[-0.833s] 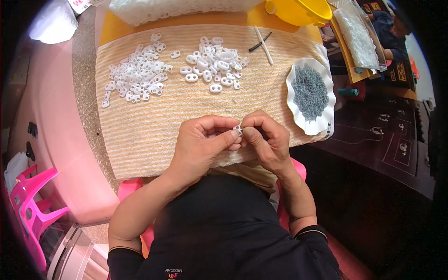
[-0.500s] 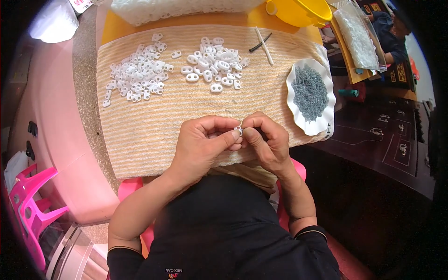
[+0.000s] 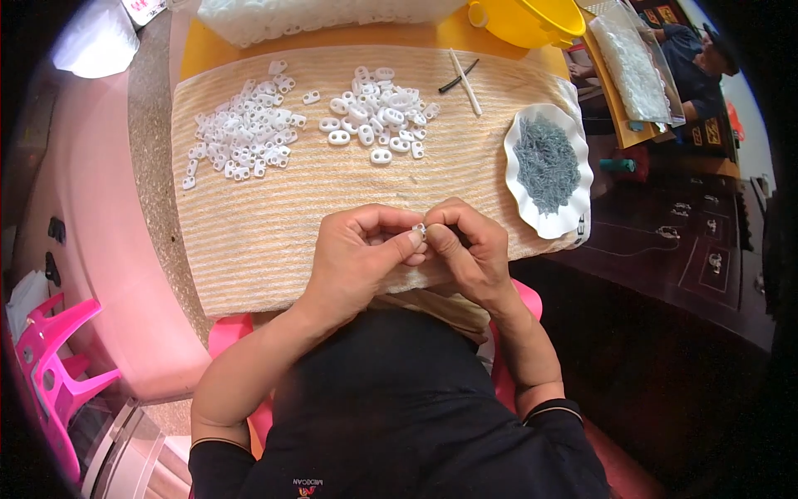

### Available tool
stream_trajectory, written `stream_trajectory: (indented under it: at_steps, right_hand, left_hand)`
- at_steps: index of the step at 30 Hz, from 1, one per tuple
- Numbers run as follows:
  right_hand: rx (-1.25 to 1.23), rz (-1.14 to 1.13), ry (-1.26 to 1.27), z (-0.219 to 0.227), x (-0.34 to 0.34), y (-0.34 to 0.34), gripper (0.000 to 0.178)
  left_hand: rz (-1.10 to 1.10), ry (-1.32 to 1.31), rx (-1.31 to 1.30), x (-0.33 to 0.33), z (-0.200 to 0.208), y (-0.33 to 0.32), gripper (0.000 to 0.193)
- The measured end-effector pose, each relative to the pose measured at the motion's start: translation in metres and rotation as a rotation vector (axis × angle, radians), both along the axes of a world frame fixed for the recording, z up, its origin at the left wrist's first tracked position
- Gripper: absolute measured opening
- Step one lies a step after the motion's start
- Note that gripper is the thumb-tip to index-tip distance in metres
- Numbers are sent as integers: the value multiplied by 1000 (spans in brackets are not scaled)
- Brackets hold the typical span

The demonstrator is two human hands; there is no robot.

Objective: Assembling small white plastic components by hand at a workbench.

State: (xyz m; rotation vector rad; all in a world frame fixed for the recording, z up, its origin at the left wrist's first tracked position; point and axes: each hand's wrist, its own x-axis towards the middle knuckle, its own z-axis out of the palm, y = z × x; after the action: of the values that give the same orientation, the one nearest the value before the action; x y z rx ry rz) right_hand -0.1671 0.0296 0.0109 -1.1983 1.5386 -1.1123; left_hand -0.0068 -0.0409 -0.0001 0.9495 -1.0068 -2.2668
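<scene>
A small white plastic piece with a ring-like hole [image 3: 420, 227] is pinched between the thumb and forefinger of my left hand [image 3: 353, 249]. Right beside it, the fingertips of my right hand [image 3: 472, 254] are closed against the piece; whether they also grip a tiny part is hidden. Both hands are just above the striped towel [image 3: 258, 258], near its front edge. Beyond them lie two heaps: small white two-holed pieces [image 3: 241, 129] on the left and larger oval two-holed pieces [image 3: 381, 112] in the middle. A scalloped white dish [image 3: 585, 175] at the right holds thin grey translucent pins [image 3: 547, 162].
Behind the oval heap, a white stick [image 3: 465, 81] crosses a black one [image 3: 453, 85]. A clear bin of white parts [image 3: 324, 18] and a yellow basin [image 3: 532, 21] stand at the back. A co-worker [image 3: 694, 71] sits at the far right, beside another filled bin [image 3: 633, 71].
My right thumb has shifted slightly toward the white piece and covers more of it. The whole view has moved a little; the heaps and dish look the same.
</scene>
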Motion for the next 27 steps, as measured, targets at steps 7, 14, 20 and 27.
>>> stream_trajectory:
  at_steps: [7,14,20,27]
  right_hand:
    - [45,-41,-216,2,-3,6,10]
    - [61,-11,-188,8,0,5,10]
    - [6,-3,-40,0,-1,9,11]
    - [-111,41,177,-6,-2,9,11]
  left_hand:
    - [-13,58,42,0,-3,0,18]
    - [-22,59,68,1,-1,-1,19]
    - [-28,67,72,1,2,-1,19]
    - [-31,69,74,1,2,0,16]
